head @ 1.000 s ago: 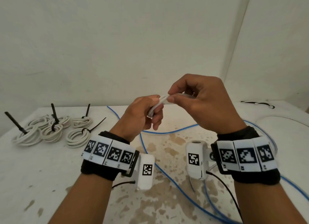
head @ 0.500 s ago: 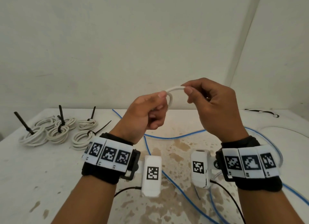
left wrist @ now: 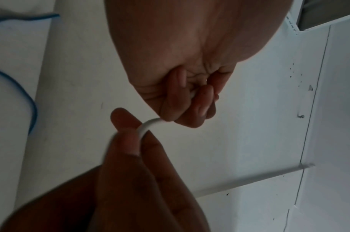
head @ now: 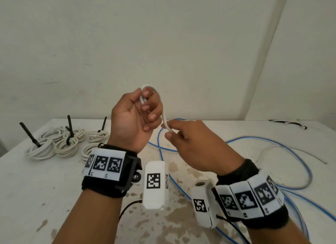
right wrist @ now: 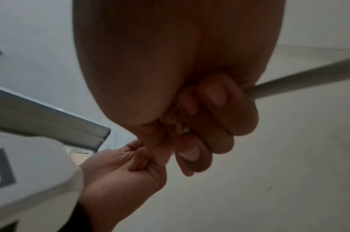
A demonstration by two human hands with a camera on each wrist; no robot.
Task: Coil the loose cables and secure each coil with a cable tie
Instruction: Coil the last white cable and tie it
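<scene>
A white cable (head: 162, 105) arcs in the air above the table, bent into a small loop between both hands. My left hand (head: 138, 112) is raised with its fingers curled round the upper end of the loop. My right hand (head: 183, 138) sits lower and to the right, pinching the cable's lower part between thumb and forefinger. In the left wrist view the white cable (left wrist: 148, 125) runs from my curled left hand (left wrist: 190, 100) to the right hand's fingertips (left wrist: 128, 138). The right wrist view shows my right hand (right wrist: 190, 125) with curled fingers; the cable there is hidden.
Several white coils (head: 60, 143) bound with black cable ties (head: 70, 127) lie at the table's left back. A long blue cable (head: 272, 152) sprawls loosely across the middle and right of the stained white table (head: 36, 189). A black-and-white item (head: 289, 123) lies at the far right.
My left hand has risen and turned palm-side toward me, and my right hand has dropped below it, bending the white cable from a flat arc into a tighter downward loop.
</scene>
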